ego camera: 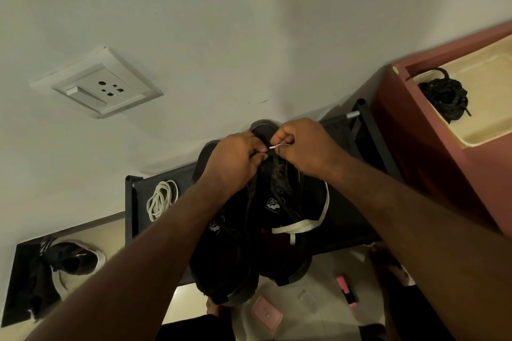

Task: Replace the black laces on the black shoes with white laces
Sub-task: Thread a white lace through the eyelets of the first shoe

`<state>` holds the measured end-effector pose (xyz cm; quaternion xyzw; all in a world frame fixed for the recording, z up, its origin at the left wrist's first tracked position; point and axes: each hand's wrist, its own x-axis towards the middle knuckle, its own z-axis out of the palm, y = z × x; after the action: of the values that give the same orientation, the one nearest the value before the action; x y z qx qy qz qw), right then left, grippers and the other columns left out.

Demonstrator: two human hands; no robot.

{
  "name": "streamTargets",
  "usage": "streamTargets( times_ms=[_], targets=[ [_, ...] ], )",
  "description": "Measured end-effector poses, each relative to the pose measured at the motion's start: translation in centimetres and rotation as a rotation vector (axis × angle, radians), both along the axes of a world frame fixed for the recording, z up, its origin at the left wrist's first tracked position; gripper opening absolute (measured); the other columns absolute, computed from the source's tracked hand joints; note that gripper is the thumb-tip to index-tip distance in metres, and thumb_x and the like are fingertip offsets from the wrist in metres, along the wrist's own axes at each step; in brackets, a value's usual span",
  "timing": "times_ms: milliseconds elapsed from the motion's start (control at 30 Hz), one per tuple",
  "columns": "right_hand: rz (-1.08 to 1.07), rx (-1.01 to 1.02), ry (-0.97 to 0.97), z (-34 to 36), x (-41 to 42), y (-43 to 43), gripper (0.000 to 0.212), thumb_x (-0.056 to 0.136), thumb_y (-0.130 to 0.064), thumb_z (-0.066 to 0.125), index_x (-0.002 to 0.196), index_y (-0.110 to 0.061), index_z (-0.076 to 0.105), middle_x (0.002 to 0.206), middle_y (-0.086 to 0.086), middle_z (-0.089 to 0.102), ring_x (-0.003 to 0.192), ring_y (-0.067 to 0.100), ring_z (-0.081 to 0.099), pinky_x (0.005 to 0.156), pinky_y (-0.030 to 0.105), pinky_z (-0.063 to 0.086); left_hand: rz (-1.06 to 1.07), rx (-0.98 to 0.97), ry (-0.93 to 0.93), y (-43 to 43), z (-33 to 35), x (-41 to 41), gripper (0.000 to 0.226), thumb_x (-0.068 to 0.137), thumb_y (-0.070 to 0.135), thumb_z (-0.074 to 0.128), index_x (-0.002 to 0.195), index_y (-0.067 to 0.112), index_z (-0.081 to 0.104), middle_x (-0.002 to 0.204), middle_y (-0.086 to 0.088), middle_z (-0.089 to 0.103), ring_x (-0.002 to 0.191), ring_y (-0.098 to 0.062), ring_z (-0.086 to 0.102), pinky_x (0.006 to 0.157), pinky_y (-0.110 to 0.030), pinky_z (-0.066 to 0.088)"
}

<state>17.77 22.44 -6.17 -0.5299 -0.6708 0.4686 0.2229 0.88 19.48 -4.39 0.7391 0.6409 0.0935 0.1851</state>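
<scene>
Left hand point(235, 158) grips the black shoe point(279, 202) while right hand point(302, 144) pinches the white lace tip point(277, 146), both arms outstretched.

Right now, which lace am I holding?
The white lace your right hand pinches, left hand gripping the black shoe; the other white lace lies coiled on the rack, black laces in the cream tray.

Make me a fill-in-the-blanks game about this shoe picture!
The right hand pinches the flat white lace above ____ black shoes.
The bundled black laces lie ____ the cream plastic tray.
The coiled white lace lies on the black rack, ____ of the shoes.
Missing: two, in, left.
</scene>
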Motion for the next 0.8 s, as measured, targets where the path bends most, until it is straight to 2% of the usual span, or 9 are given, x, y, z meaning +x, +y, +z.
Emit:
streamTargets(
  times_ms=[100,133,333,567,700,800],
  targets=[
    [-0.041,0.023,0.013,-0.1,-0.3,-0.2,0.01,0.09,-0.01,0.068,0.096,-0.016,0.072,0.081,-0.006,0.068,0.074,0.006,0.065,0.068,0.018,0.054,0.139,0.037,-0.169,-0.6,-0.6,-0.2,0.009,0.086,0.013,0.072,0.095,0.013,0.076,0.09,0.003,0.072,0.081,-0.007,0.064,0.076,-0.011,0.047],
    [-0.042,0.036,0.003,-0.1,-0.4,-0.2,0.007,0.09,-0.012,0.068,0.094,-0.016,0.072,0.082,-0.006,0.068,0.075,0.006,0.065,0.069,0.02,0.054,0.158,0.051,-0.197,-0.8,-0.9,-0.3,0.009,0.086,0.012,0.072,0.095,0.012,0.076,0.089,0.004,0.071,0.081,-0.007,0.064,0.076,-0.009,0.045],
    [-0.04,0.082,-0.082,0.3,-0.2,-0.4,0.008,0.091,-0.014,0.065,0.092,-0.018,0.072,0.084,-0.007,0.068,0.074,0.005,0.064,0.067,0.02,0.054,0.206,0.04,-0.294,-1.0,-2.1,-1.2,0.008,0.089,0.013,0.068,0.092,0.015,0.075,0.087,0.007,0.07,0.083,-0.005,0.065,0.082,-0.027,0.053],
    [0.004,0.038,-0.131,0.4,-0.3,-0.7,0.005,0.089,-0.016,0.069,0.089,-0.018,0.074,0.081,-0.01,0.068,0.072,0.002,0.064,0.067,0.016,0.053,0.193,0.047,-0.395,-1.6,-2.2,-1.3,0.011,0.084,0.011,0.074,0.091,0.02,0.072,0.087,0.005,0.07,0.081,-0.007,0.067,0.08,-0.029,0.056],
    [0.007,0.016,-0.136,0.0,-0.7,-0.6,0.005,0.088,-0.016,0.071,0.086,-0.019,0.073,0.078,-0.011,0.067,0.07,0.001,0.063,0.065,0.012,0.049,0.136,0.071,-0.349,-1.9,-2.3,-1.1,0.015,0.081,0.013,0.077,0.096,0.013,0.073,0.091,0.0,0.068,0.084,-0.01,0.065,0.08,-0.028,0.055],
    [-0.014,-0.019,-0.127,-0.3,-0.7,-0.4,0.005,0.086,-0.016,0.072,0.083,-0.02,0.074,0.073,-0.01,0.067,0.066,0.001,0.064,0.062,0.012,0.049,0.109,0.116,-0.304,-1.6,-2.7,-1.1,0.01,0.085,0.017,0.071,0.094,0.012,0.074,0.089,0.0,0.067,0.081,-0.014,0.064,0.075,-0.039,0.055]
  ],
)
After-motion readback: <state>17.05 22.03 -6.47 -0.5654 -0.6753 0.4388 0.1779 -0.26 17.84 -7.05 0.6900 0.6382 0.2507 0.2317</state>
